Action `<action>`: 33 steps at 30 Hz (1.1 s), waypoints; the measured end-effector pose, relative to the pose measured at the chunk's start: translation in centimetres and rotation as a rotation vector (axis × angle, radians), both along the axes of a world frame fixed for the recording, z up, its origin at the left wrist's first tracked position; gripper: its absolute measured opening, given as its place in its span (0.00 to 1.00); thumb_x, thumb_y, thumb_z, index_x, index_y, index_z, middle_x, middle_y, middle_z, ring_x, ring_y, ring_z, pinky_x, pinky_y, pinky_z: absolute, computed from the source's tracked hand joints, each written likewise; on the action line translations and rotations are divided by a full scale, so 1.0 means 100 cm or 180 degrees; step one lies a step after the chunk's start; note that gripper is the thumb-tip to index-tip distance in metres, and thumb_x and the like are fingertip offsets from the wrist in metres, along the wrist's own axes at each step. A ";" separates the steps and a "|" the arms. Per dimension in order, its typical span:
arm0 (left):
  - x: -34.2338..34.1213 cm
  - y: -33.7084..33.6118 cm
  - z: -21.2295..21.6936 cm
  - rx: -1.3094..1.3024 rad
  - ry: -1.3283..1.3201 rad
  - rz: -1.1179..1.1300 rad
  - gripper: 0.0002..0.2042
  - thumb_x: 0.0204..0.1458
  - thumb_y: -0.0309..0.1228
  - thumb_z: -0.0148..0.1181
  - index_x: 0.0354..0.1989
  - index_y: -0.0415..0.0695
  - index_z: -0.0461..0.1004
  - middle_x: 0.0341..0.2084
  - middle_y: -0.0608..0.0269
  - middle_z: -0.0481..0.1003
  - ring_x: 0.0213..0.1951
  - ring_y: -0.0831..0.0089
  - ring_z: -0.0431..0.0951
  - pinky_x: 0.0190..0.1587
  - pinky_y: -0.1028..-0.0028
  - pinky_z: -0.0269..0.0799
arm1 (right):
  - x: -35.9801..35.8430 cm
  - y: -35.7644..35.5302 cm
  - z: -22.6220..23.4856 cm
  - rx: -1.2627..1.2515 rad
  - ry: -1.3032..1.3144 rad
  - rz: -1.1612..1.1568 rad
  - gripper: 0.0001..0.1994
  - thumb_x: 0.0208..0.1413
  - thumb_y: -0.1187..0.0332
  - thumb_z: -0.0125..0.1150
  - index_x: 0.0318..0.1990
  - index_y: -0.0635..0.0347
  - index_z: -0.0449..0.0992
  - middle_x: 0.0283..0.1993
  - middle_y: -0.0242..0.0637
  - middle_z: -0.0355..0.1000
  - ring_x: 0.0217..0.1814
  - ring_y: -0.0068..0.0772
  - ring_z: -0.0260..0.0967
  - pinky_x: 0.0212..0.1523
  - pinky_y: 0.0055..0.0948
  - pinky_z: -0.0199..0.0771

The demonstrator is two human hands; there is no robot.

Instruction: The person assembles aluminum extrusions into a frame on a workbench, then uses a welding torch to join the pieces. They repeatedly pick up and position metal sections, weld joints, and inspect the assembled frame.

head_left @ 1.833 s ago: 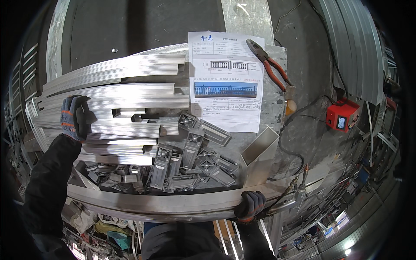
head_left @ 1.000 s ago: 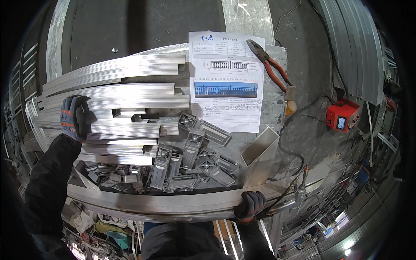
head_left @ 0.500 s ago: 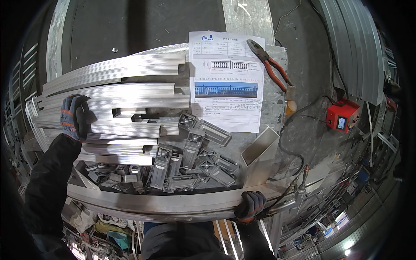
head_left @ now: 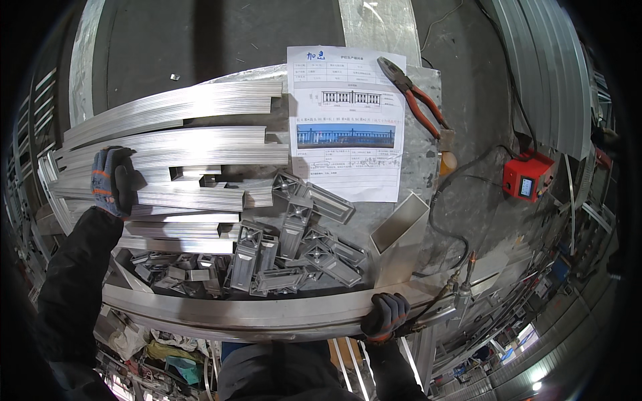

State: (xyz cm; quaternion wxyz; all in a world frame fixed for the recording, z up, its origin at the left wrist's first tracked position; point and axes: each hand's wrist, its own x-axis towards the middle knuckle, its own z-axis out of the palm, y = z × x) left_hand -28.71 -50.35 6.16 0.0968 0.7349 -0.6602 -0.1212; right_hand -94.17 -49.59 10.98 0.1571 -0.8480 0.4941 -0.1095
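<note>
My left hand [head_left: 112,182], in a grey glove with orange bands, lies on a stack of long ribbed aluminium profiles [head_left: 207,155] on the left, its fingers bent down over one of them. At the front edge of the bench, my right hand [head_left: 385,316], also gloved, has its fingers curled over a long metal rail [head_left: 254,313]. Just right of that hand are a hose and a metal tool with a brass-coloured tip [head_left: 471,266]. Several cast metal brackets [head_left: 294,230] lie heaped beside the profile ends.
A printed sheet [head_left: 348,180] with a fence drawing lies beyond the brackets, red-handled pliers [head_left: 424,105] on its edge. An open rectangular tube [head_left: 401,230] stands near the rail. A red box with a screen [head_left: 525,177] sits at right, with cables. Small metal pieces [head_left: 175,274] fill the front left.
The whole view has shifted very slightly. Both hands stay where they were, and the things on the bench have not visibly moved.
</note>
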 end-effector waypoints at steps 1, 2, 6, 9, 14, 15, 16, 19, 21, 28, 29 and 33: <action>0.000 0.000 0.000 -0.0023 -0.0050 0.0000 0.20 0.67 0.41 0.40 0.50 0.40 0.75 0.34 0.52 0.72 0.40 0.52 0.72 0.46 0.55 0.66 | 0.000 0.000 0.000 -0.0018 -0.0008 -0.0003 0.13 0.63 0.61 0.50 0.39 0.55 0.82 0.39 0.36 0.80 0.41 0.42 0.78 0.51 0.48 0.74; -0.001 0.000 0.000 -0.0016 -0.0038 0.0025 0.20 0.67 0.40 0.40 0.50 0.40 0.75 0.34 0.52 0.72 0.40 0.52 0.72 0.46 0.55 0.66 | 0.001 0.000 0.000 -0.0036 -0.0013 -0.0006 0.13 0.63 0.61 0.50 0.39 0.55 0.82 0.39 0.36 0.80 0.41 0.42 0.78 0.51 0.48 0.74; 0.001 0.001 -0.002 -0.0020 -0.0079 0.0024 0.20 0.67 0.40 0.40 0.50 0.40 0.75 0.34 0.52 0.72 0.41 0.51 0.72 0.47 0.55 0.66 | 0.001 -0.001 0.000 -0.0029 -0.0003 -0.0005 0.13 0.62 0.61 0.51 0.39 0.55 0.82 0.39 0.36 0.80 0.41 0.43 0.78 0.51 0.48 0.74; 0.000 0.001 -0.003 0.0056 0.0010 0.0166 0.20 0.67 0.41 0.40 0.50 0.40 0.75 0.35 0.52 0.72 0.41 0.50 0.72 0.47 0.55 0.66 | 0.000 -0.002 0.001 0.0036 -0.0009 0.0014 0.12 0.61 0.62 0.51 0.39 0.55 0.81 0.39 0.36 0.81 0.41 0.43 0.78 0.51 0.48 0.74; 0.000 0.000 -0.002 0.0008 -0.0070 0.0085 0.21 0.67 0.42 0.40 0.50 0.40 0.75 0.34 0.52 0.72 0.42 0.49 0.72 0.48 0.54 0.66 | 0.001 -0.001 0.001 0.0020 0.0001 -0.0002 0.12 0.60 0.63 0.52 0.38 0.55 0.81 0.38 0.37 0.81 0.40 0.43 0.78 0.51 0.48 0.75; 0.000 0.000 -0.001 0.0051 -0.0054 0.0087 0.21 0.67 0.43 0.40 0.50 0.39 0.75 0.34 0.52 0.72 0.42 0.49 0.72 0.48 0.54 0.66 | 0.001 -0.001 0.001 0.0021 0.0000 0.0004 0.12 0.60 0.63 0.52 0.38 0.55 0.81 0.38 0.37 0.81 0.40 0.44 0.78 0.51 0.48 0.75; 0.001 0.000 -0.001 0.0038 -0.0085 0.0041 0.22 0.67 0.43 0.39 0.50 0.39 0.75 0.34 0.52 0.72 0.41 0.49 0.72 0.48 0.54 0.66 | 0.001 -0.002 0.001 -0.0002 -0.0005 0.0000 0.12 0.60 0.63 0.52 0.38 0.55 0.81 0.38 0.36 0.81 0.40 0.44 0.78 0.51 0.48 0.75; 0.002 0.000 0.001 0.0075 -0.0033 0.0029 0.22 0.67 0.44 0.40 0.49 0.39 0.75 0.35 0.52 0.73 0.41 0.48 0.72 0.48 0.53 0.66 | 0.003 -0.003 0.001 -0.0011 -0.0016 0.0005 0.11 0.60 0.63 0.51 0.38 0.55 0.81 0.38 0.36 0.81 0.41 0.44 0.78 0.51 0.49 0.75; 0.003 0.000 -0.001 0.0107 0.0058 0.0075 0.20 0.65 0.43 0.44 0.49 0.39 0.76 0.35 0.52 0.73 0.41 0.47 0.73 0.48 0.53 0.67 | 0.003 -0.003 0.002 0.0009 -0.0025 0.0006 0.12 0.60 0.64 0.51 0.39 0.55 0.81 0.38 0.37 0.81 0.41 0.44 0.78 0.51 0.49 0.75; 0.000 0.002 -0.009 -0.0095 0.0115 0.0402 0.15 0.52 0.34 0.59 0.45 0.39 0.75 0.39 0.47 0.75 0.43 0.42 0.73 0.47 0.51 0.70 | -0.004 -0.001 -0.003 0.0012 -0.0117 0.0061 0.12 0.65 0.62 0.52 0.40 0.58 0.80 0.38 0.40 0.79 0.40 0.47 0.77 0.52 0.51 0.74; -0.001 0.003 -0.010 -0.0165 -0.0195 0.0159 0.12 0.55 0.33 0.57 0.44 0.40 0.75 0.39 0.45 0.75 0.43 0.40 0.73 0.47 0.51 0.70 | -0.003 0.000 -0.004 0.0048 -0.0210 0.0003 0.12 0.66 0.62 0.52 0.41 0.60 0.79 0.37 0.43 0.78 0.40 0.48 0.77 0.52 0.52 0.73; 0.000 0.004 -0.005 -0.0304 -0.0398 -0.0028 0.14 0.60 0.37 0.52 0.48 0.43 0.77 0.42 0.46 0.75 0.47 0.42 0.74 0.50 0.51 0.70 | 0.003 0.001 -0.004 -0.0061 -0.0086 -0.0050 0.10 0.65 0.68 0.52 0.40 0.60 0.79 0.36 0.41 0.79 0.39 0.48 0.77 0.51 0.52 0.73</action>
